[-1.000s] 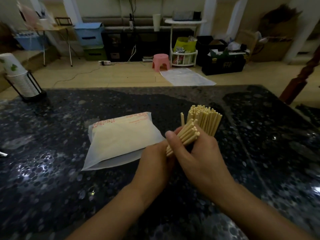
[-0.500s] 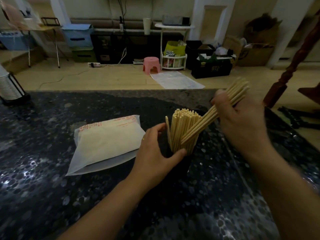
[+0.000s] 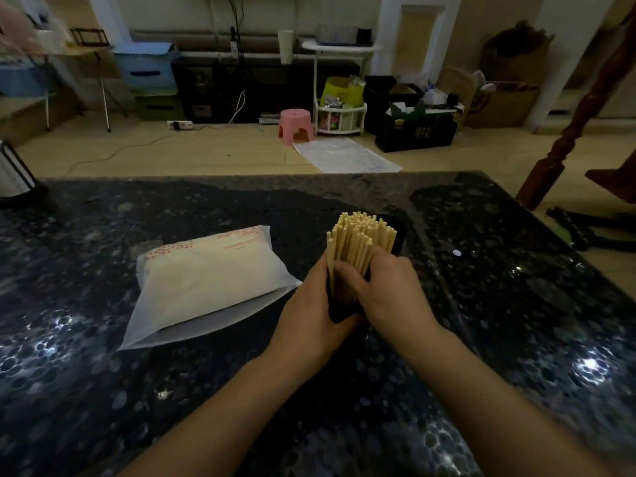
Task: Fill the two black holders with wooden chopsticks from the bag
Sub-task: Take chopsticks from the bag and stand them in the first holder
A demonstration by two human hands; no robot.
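A black holder [image 3: 339, 309] stands on the dark stone counter, packed with upright wooden chopsticks [image 3: 361, 235]. My left hand [image 3: 311, 315] grips the holder's left side. My right hand [image 3: 382, 287] wraps its fingers round the bundle of chopsticks just above the holder's rim. A second black holder [image 3: 399, 232] shows only as a dark rim behind the bundle; what it contains is hidden. The frosted plastic bag [image 3: 206, 284] with red print lies flat to the left of my hands.
The speckled counter [image 3: 516, 304] reaches to a far edge, with floor, a pink stool [image 3: 296, 127] and storage boxes beyond. A cup dispenser [image 3: 13, 177] stands at the counter's far left. A dark wooden post [image 3: 568, 132] rises at the right.
My right hand came down from the upper right, and the chopsticks it held now stand in the holder with the rest. My left hand stays on the holder.
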